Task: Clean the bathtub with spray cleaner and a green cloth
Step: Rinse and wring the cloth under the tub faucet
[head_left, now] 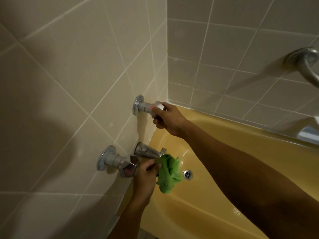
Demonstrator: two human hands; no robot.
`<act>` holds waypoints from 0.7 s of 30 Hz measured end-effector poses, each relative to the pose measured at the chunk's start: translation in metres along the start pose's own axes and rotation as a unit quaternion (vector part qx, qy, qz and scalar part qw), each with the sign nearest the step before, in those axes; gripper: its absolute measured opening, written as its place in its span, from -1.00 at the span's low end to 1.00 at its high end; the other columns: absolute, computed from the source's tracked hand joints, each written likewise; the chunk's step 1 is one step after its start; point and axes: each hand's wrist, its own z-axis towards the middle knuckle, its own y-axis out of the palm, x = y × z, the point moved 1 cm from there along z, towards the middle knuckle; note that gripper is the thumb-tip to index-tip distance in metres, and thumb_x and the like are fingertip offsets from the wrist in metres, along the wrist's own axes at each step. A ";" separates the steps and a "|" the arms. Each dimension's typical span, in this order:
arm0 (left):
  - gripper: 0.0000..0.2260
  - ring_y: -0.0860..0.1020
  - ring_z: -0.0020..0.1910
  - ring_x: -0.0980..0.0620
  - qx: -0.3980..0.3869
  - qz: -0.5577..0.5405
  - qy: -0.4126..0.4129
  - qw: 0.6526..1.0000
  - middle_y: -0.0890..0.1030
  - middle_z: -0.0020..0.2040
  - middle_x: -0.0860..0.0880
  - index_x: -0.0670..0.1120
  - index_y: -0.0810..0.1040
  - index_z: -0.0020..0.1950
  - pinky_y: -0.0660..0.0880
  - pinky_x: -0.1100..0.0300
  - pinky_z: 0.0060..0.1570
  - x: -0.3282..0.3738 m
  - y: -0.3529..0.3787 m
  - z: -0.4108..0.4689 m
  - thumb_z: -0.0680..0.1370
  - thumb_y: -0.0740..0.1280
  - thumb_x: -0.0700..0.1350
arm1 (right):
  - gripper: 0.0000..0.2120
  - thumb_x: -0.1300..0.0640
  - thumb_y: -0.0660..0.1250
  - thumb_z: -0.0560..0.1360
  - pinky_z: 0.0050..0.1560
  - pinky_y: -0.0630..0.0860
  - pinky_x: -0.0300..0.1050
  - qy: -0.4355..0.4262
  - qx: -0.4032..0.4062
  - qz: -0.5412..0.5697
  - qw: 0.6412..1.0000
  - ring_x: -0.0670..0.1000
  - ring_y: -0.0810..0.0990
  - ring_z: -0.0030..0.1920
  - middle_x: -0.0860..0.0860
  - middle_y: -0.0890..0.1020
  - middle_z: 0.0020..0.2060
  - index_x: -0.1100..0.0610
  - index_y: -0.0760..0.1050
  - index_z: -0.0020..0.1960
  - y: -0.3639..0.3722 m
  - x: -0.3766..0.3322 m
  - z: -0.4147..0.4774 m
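Green cloth (pixel 170 171) hangs over the yellow bathtub (pixel 189 213), bunched tight in the grip of the left hand (pixel 148 171) beside the lower tap (pixel 129 168), while the right hand (pixel 165 118) has its grip wrapped round the upper tap (pixel 158 107), so I think this is the water step, and next that tap needs a turn.

Two taps stuck out of the wall (pixel 69 83) at the end of the tub (pixel 198 204). The right hand (pixel 167 119) held the far tap (pixel 143 106). The left hand (pixel 146 175) held the cloth (pixel 170 173) beside the near tap (pixel 127 167), right at the tip of the spout (pixel 148 151). The spout sat between the taps. The drain (pixel 187 174) lay in the tub, just right of the cloth.
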 end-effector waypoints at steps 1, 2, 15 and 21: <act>-0.83 0.71 0.02 0.04 0.001 -0.001 -0.002 1.000 0.75 -0.02 0.09 0.11 0.69 0.10 0.64 -0.09 0.12 -0.001 -0.001 0.000 0.63 0.39 -0.15 | -0.65 0.10 0.45 0.57 -0.34 0.42 -0.13 -0.032 0.005 -0.066 0.997 0.03 0.49 -0.28 0.14 0.53 -0.14 0.21 0.47 0.28 -0.002 0.001 0.000; -0.83 0.71 0.01 0.05 0.001 -0.004 -0.004 1.000 0.75 -0.03 0.10 0.11 0.69 0.10 0.65 -0.02 0.09 -0.002 -0.001 0.000 0.64 0.38 -0.15 | -0.63 0.09 0.48 0.54 -0.30 0.46 -0.15 -0.071 0.013 -0.158 0.985 0.01 0.51 -0.25 0.11 0.56 -0.09 0.13 0.46 0.27 -0.005 0.002 0.000; -0.82 0.70 0.05 0.01 0.016 -0.010 -0.015 1.000 0.75 0.02 0.03 -0.02 0.69 0.19 0.65 -0.03 0.12 -0.003 0.001 0.008 0.61 0.42 -0.14 | -0.56 -0.05 0.37 0.61 -0.18 0.62 -0.04 0.085 -0.009 0.032 0.996 0.16 0.64 -0.17 0.23 0.63 -0.06 0.31 0.53 0.26 -0.013 -0.008 -0.005; -0.81 0.71 -0.01 0.03 0.013 -0.012 -0.017 1.000 0.75 -0.08 0.10 0.14 0.67 0.02 0.65 0.02 0.06 -0.003 0.002 0.007 0.62 0.41 -0.17 | -0.70 0.13 0.48 0.54 -0.11 0.67 0.00 -0.012 0.038 0.000 0.999 0.17 0.65 -0.21 0.20 0.61 -0.07 0.27 0.58 0.20 -0.004 -0.008 -0.004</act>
